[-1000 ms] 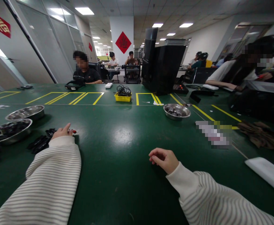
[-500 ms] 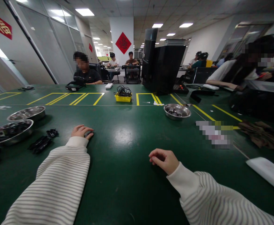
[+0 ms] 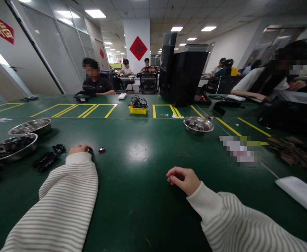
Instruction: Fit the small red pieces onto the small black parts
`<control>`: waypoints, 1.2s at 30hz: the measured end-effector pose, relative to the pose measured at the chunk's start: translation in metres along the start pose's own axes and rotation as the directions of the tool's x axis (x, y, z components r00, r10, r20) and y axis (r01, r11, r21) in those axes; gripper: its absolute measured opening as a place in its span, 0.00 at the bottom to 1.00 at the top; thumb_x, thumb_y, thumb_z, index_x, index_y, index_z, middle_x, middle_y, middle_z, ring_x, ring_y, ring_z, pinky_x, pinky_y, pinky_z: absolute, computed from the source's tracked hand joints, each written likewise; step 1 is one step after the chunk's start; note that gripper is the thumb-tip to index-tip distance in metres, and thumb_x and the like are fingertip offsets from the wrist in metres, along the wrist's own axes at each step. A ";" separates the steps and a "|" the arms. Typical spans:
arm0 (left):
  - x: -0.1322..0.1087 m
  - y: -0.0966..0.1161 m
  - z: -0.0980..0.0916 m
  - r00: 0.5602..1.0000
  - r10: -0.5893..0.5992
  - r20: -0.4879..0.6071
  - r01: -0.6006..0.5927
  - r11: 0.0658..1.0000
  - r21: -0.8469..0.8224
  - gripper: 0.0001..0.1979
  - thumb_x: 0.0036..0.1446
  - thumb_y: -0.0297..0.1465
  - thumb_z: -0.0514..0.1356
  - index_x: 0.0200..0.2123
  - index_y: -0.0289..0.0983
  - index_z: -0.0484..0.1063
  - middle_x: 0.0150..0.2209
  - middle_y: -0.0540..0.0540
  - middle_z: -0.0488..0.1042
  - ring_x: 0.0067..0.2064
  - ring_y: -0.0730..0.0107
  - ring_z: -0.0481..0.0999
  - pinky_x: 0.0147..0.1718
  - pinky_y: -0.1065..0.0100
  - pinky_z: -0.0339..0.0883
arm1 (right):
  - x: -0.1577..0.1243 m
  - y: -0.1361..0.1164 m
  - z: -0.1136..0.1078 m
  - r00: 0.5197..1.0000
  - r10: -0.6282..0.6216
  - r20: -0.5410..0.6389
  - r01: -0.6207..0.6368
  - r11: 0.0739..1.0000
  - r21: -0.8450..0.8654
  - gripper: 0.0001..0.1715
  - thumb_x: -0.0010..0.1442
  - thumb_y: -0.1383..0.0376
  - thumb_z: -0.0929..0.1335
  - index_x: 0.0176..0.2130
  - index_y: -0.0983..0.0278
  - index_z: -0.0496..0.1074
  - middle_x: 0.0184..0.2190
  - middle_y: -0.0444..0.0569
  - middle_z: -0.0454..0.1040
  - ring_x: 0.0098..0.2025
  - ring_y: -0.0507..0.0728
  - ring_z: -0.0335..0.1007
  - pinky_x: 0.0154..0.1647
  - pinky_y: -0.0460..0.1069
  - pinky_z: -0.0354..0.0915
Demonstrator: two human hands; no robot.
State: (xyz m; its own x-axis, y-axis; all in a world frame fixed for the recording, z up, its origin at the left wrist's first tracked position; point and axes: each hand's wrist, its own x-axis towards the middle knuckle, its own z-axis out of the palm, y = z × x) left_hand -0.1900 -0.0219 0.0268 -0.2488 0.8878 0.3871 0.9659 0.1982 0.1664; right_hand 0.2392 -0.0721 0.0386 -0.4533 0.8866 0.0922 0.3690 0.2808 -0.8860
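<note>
My left hand (image 3: 77, 149) rests on the green table (image 3: 142, 196) with its fingers curled under, the back of the hand towards me. A dark bit shows at its fingertips; I cannot make out what it is. A small red-and-black piece (image 3: 101, 149) lies free on the table just right of that hand. Loose black parts (image 3: 47, 159) lie to its left. My right hand (image 3: 183, 179) rests near the middle of the table, fingers loosely curled, with nothing visible in it. Both arms wear striped sleeves.
Two metal bowls (image 3: 11, 145) holding dark parts stand at the left, a third bowl (image 3: 197, 124) at the right centre. A yellow tray of cables (image 3: 138, 109) and tall black cases (image 3: 182, 73) stand farther back. A white slab (image 3: 297, 194) lies right; people sit across.
My left hand went right from the black parts with a small piece, then drew back left, leaving the red-and-black piece on the table. The right hand stayed put.
</note>
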 end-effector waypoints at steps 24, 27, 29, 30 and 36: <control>-0.119 0.216 0.001 0.575 0.807 -0.134 -0.638 0.339 -0.691 0.13 0.48 0.34 0.57 0.38 0.34 0.67 0.38 0.42 0.70 0.38 0.69 0.70 0.36 0.70 0.67 | 0.001 -0.003 0.003 0.999 -0.022 -0.042 0.022 1.000 -0.001 0.07 0.48 0.68 0.63 0.28 0.66 0.70 0.21 0.46 0.73 0.21 0.51 0.69 0.23 0.45 0.66; -0.100 0.200 0.006 0.601 0.770 -0.215 -0.703 0.382 -0.600 0.17 0.47 0.39 0.58 0.39 0.34 0.67 0.38 0.42 0.71 0.39 0.67 0.70 0.38 0.67 0.66 | 0.001 -0.003 0.002 0.999 -0.028 -0.035 0.027 0.999 -0.017 0.07 0.50 0.68 0.63 0.29 0.66 0.70 0.22 0.47 0.73 0.21 0.51 0.70 0.24 0.45 0.66; -0.080 0.180 0.006 0.676 0.691 -0.256 -0.712 0.525 -0.466 0.15 0.49 0.39 0.57 0.37 0.35 0.69 0.36 0.42 0.71 0.39 0.66 0.69 0.41 0.64 0.64 | 0.000 -0.002 0.001 0.999 -0.031 -0.025 0.030 0.999 -0.026 0.08 0.51 0.68 0.63 0.29 0.67 0.70 0.22 0.47 0.73 0.22 0.51 0.70 0.24 0.46 0.67; -0.069 0.167 0.004 0.733 0.636 -0.240 -0.675 0.637 -0.373 0.14 0.49 0.38 0.56 0.36 0.35 0.69 0.37 0.42 0.72 0.41 0.64 0.68 0.43 0.62 0.63 | 0.000 -0.002 0.001 0.999 -0.031 -0.017 0.030 0.999 -0.029 0.08 0.51 0.67 0.63 0.30 0.67 0.70 0.23 0.47 0.73 0.23 0.51 0.70 0.25 0.46 0.67; -0.027 0.090 -0.005 0.997 -0.006 -0.071 0.008 0.999 0.037 0.25 0.49 0.33 0.55 0.50 0.30 0.62 0.53 0.32 0.57 0.51 0.41 0.55 0.43 0.45 0.56 | 0.001 -0.002 0.001 1.000 -0.024 -0.002 0.024 0.999 -0.039 0.08 0.50 0.69 0.63 0.29 0.68 0.70 0.23 0.48 0.73 0.22 0.51 0.70 0.25 0.46 0.68</control>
State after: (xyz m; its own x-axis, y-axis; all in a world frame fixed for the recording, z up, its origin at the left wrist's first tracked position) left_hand -0.0966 -0.0298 0.0363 -0.2586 0.8549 0.4498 0.9658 0.2206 0.1360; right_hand 0.2374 -0.0724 0.0405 -0.4606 0.8802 0.1145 0.3889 0.3161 -0.8653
